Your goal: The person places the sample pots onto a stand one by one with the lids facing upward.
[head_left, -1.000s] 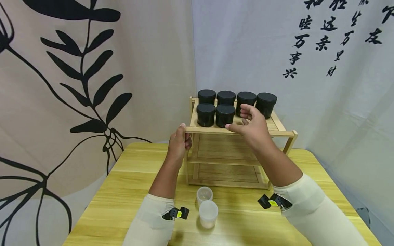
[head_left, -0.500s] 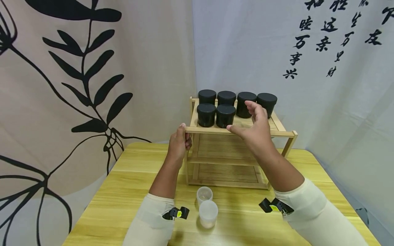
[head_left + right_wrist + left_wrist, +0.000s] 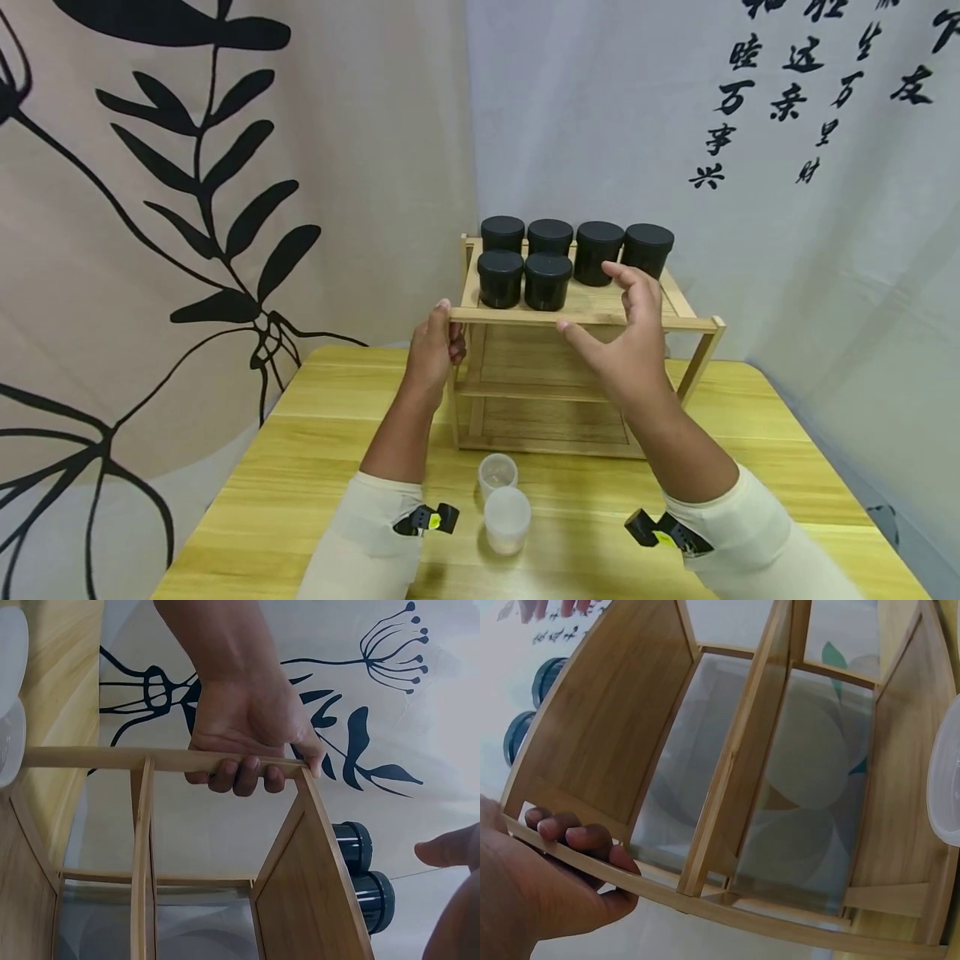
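A wooden three-tier shelf (image 3: 555,392) stands on the table, several black lidded jars on its top board. Two jars (image 3: 547,281) sit in front at the left; the others (image 3: 598,250) line the back. My left hand (image 3: 431,346) grips the shelf's left front post at the top corner; in the left wrist view its fingers (image 3: 589,836) curl round the wood. My right hand (image 3: 633,350) is at the top board's front edge, to the right of the front jars. Its thumb and fingers are spread apart, with nothing between them.
Two translucent cups (image 3: 507,521) stand on the wooden table (image 3: 300,500) in front of the shelf, one close behind the other. Printed cloth (image 3: 375,167) hangs behind and at the sides. The shelf's two lower boards (image 3: 555,421) bear no jars in the head view.
My right hand has drawn slightly right and back from the front jars, its thumb and fingers spreading wider. The left hand keeps its grip on the post; the jars stay put.
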A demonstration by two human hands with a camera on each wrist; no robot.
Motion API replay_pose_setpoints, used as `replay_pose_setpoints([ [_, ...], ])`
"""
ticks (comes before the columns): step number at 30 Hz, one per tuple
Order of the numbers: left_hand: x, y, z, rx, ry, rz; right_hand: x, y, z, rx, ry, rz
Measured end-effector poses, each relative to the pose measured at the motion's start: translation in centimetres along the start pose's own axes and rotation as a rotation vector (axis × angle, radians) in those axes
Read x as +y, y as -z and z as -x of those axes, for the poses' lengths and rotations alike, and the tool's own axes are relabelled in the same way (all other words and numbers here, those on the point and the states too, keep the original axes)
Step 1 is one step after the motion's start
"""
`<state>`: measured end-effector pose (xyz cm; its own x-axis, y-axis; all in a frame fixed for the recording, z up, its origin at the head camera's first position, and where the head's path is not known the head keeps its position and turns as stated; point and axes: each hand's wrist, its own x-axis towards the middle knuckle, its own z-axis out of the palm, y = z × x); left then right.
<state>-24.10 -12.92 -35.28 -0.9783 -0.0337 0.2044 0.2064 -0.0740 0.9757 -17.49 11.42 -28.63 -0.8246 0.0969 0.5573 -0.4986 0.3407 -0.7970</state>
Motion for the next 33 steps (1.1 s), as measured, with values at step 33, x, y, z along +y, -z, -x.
replay_pose_setpoints([
  [33,-0.1,0.1,0.1,0.006,0.005,-0.030,4.6,-0.2,4.3,-0.135,0.684,-0.139],
])
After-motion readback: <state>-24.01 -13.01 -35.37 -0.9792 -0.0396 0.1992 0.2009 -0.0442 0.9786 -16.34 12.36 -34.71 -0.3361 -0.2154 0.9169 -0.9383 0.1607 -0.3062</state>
